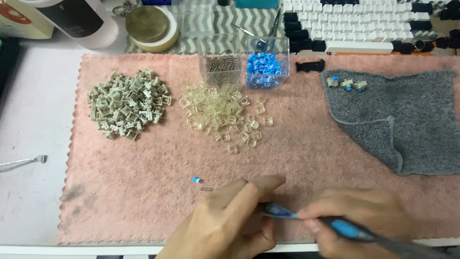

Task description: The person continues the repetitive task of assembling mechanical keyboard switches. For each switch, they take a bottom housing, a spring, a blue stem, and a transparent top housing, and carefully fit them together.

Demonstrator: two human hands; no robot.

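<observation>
Head view, hands: the left hand (225, 223) sits at the lower middle of the pink mat (143, 192), fingers curled close together around something small at their tips; blur hides what it is. The right hand (364, 216) grips a blue-and-black tool (335, 225), fingers closed around its handle.
Tool axis: it lies nearly level across the picture, handle low at the right, tip (273, 210) pointing left and slightly up, meeting the left fingertips. Probably so the left hand steadies the small piece while the tip works on it.
Loose parts: a small blue stem (196, 180) and a tiny spring (206, 189) lie on the mat just left of the left hand, within easy reach.
Sorted stock: a heap of grey-white switch housings (127, 103) at the upper left, a heap of clear housings (215, 110) beside it, each kind kept apart. Behind them stand two clear boxes, one of metal springs (220, 64), one of blue stems (267, 67).
Grey cloth: a grey cloth (402, 120) at the right carries a few assembled switches (347, 83) near its top edge, set aside from the heaps.
Bench edge: a keyboard with black and white keycaps (364, 24) at the upper right, a tape roll (151, 26) at the upper left.
</observation>
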